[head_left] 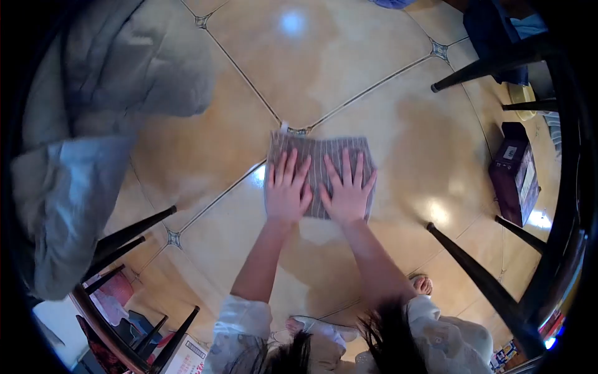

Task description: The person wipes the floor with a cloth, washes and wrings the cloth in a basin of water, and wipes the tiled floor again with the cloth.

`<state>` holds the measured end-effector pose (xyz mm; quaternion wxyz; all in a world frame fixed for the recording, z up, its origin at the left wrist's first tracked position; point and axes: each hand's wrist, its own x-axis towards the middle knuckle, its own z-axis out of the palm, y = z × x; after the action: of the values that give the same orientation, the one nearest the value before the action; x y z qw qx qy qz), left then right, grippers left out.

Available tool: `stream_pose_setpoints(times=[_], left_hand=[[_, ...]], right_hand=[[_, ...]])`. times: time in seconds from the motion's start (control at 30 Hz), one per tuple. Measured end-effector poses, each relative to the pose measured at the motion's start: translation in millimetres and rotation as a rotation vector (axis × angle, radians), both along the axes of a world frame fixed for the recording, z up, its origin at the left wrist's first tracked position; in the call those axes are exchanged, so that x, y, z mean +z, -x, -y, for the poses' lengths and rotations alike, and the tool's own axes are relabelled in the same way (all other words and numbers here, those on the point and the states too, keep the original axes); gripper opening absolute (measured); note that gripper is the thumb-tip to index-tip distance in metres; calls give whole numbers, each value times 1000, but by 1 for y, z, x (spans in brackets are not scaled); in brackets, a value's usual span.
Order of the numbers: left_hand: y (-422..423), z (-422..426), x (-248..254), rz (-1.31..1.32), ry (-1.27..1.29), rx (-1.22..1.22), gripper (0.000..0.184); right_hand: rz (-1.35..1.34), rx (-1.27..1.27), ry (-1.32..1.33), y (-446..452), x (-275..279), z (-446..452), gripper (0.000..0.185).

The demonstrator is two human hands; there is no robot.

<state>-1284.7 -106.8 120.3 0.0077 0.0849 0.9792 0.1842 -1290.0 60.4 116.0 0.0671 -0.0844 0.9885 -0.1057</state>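
Cloth [317, 177], grey-brown with pale stripes, lay flat on the tiled floor [386, 112]. Left hand [288, 187] was palm-down on its left half, right hand [347, 187] palm-down on its right half. Fingers fanned wide on both, nothing pinched, so hold looked like pressure and friction only.

Likeliest failure, my read: slip. Uneven push would have skewed or bunched the cloth between the palms. Fingertips stopped short of its far edge, so that edge could have folded under on a forward shove, or caught the tile seam. Heels of both palms sat near its close edge; a small overrun would have put skin on bare tile. Couldn't tell if the tile was wet.

Clearance: dark chair legs stood well left [140, 227] and right [470, 271] of the cloth, a purple box [514, 177] farther right. Only a wide sweep would have hit them. Loose hair [392, 336] hung on the cloth's near side; it could have blocked the view.
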Motion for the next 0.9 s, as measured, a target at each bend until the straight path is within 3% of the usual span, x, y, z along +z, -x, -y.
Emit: stream_pose_setpoints(times=[0.2, 0.43, 0.6, 0.9], left_hand=[[151, 8, -24, -207, 103, 117, 61], [234, 33, -46, -314, 184, 103, 56], [194, 32, -44, -256, 244, 136, 59], [14, -24, -13, -135, 149, 12, 64]], right_hand=[[-122, 10, -57, 163, -13, 20, 62], [-184, 63, -85, 253, -27, 31, 61], [-211, 171, -125, 230, -26, 22, 60], [-82, 118, -67, 28, -6, -31, 68]])
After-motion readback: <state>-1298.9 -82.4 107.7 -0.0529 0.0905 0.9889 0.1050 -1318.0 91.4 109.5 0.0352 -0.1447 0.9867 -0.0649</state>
